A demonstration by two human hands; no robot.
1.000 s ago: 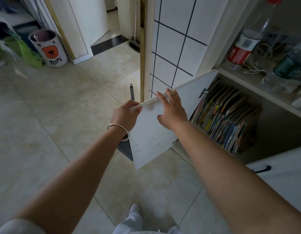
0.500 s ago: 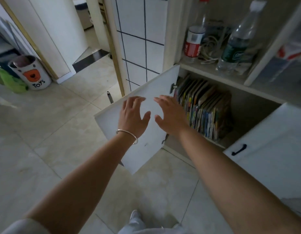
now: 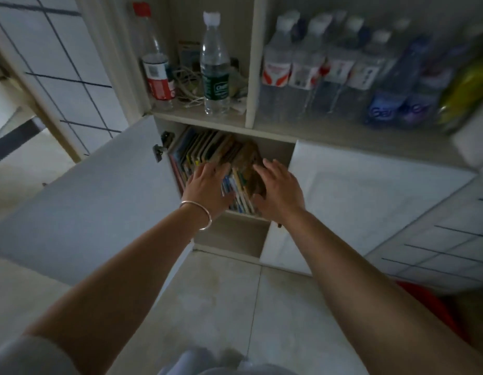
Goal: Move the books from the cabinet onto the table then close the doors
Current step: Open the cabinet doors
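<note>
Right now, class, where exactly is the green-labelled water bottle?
In the head view, the green-labelled water bottle stands upright on the cabinet's upper left shelf, right of the red-labelled bottle, above the books.

The opening at frame centre between my left door [image 3: 94, 212] and right door [image 3: 356, 201] is free. Books [image 3: 221, 158] fill its left part.

books [image 3: 208, 155]: paper, glossy covers | doors [image 3: 94, 201]: smooth, probably laminate | bracelet [image 3: 199, 215]: metal
</note>
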